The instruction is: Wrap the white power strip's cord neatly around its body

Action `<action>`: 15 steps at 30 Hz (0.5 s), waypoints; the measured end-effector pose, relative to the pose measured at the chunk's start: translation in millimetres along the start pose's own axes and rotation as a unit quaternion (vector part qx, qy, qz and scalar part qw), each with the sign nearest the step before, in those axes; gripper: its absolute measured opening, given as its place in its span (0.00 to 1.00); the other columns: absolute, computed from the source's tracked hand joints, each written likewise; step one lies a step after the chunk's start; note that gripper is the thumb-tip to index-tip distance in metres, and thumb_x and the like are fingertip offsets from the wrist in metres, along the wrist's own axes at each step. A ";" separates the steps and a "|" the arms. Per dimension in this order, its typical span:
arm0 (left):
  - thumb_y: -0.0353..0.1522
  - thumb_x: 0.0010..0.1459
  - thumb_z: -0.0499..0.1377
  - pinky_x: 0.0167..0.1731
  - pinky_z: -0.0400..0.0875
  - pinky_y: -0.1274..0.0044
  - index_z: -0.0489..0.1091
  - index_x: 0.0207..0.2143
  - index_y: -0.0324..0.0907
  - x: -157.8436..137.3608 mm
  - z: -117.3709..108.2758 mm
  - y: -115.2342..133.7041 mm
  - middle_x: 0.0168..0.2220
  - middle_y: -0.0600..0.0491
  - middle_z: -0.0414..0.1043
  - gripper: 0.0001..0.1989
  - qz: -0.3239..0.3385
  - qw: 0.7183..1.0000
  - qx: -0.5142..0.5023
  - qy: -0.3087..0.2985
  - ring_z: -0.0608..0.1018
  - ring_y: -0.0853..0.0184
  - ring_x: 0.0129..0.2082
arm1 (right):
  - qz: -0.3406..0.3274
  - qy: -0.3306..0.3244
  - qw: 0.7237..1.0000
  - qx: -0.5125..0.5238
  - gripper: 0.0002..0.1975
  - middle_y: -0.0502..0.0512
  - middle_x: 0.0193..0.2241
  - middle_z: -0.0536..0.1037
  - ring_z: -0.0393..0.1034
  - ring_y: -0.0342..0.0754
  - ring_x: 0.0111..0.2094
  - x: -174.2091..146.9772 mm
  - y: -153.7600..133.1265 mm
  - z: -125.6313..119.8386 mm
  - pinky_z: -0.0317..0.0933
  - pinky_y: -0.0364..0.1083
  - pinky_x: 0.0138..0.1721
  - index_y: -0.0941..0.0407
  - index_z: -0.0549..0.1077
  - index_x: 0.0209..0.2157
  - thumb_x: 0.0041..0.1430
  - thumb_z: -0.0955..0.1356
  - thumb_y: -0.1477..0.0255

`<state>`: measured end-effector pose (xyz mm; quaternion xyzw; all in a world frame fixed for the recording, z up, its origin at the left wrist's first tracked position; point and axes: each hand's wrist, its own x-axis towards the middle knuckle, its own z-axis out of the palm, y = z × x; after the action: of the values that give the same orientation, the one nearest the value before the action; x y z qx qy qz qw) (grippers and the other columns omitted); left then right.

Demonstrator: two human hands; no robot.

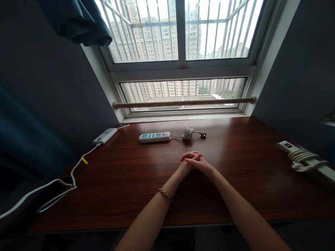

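My left hand [187,162] and my right hand [202,164] are clasped over the middle of the brown wooden table [121,189], each closed around the other. Some of their fingers are hidden in the clasp. A beaded bracelet [165,194] circles my left wrist. Just beyond the hands lies a white power strip [155,137] with blue-green sockets, its face up. Its white cord [187,134] is wound into a tight bundle to the right, with the plug [203,135] at the end. Neither hand touches the strip or the cord.
At the table's right edge rests a second, larger power strip [323,170] with its cord wrapped around it. A white adapter box [105,136] sits at the left, its white cable [73,173] running off the edge. A horizontal bar [184,103] crosses the window behind.
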<state>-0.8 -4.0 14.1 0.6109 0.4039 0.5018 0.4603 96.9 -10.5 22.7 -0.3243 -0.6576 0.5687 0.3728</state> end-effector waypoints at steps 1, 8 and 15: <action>0.29 0.43 0.57 0.41 0.67 0.73 0.71 0.21 0.41 0.3 -0.2 -0.3 0.28 0.50 0.71 0.03 0.003 1.000 0.000 0.001 0.74 0.59 0.35 | -0.002 -0.005 1.000 0.006 0.15 0.54 0.36 0.69 0.65 0.50 0.40 0.2 1.2 -0.3 0.62 0.44 0.35 0.56 0.73 0.35 0.52 0.65 0.60; 0.32 0.47 0.56 0.39 0.69 0.72 0.71 0.26 0.42 1.5 3.7 -10.3 0.28 0.50 0.71 0.05 -0.015 1.000 -0.019 0.012 0.75 0.58 0.37 | -0.027 0.022 0.999 -0.039 0.16 0.55 0.38 0.70 0.65 0.50 0.43 2.9 10.4 -0.1 0.61 0.46 0.41 0.56 0.73 0.40 0.54 0.64 0.61; 0.44 0.50 0.56 0.32 0.72 0.74 0.66 0.45 0.40 4.7 2.6 -19.6 0.38 0.47 0.72 0.23 -0.036 0.994 -0.102 -0.009 0.77 0.59 0.37 | -0.045 0.157 0.976 -0.146 0.36 0.57 0.51 0.63 0.59 0.52 0.52 10.9 11.9 -3.8 0.53 0.52 0.53 0.51 0.54 0.59 0.50 0.67 0.61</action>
<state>2.0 5.0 -3.9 0.5500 0.3682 0.5178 0.5420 94.6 2.4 12.6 -0.4302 -0.6812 0.3910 0.4450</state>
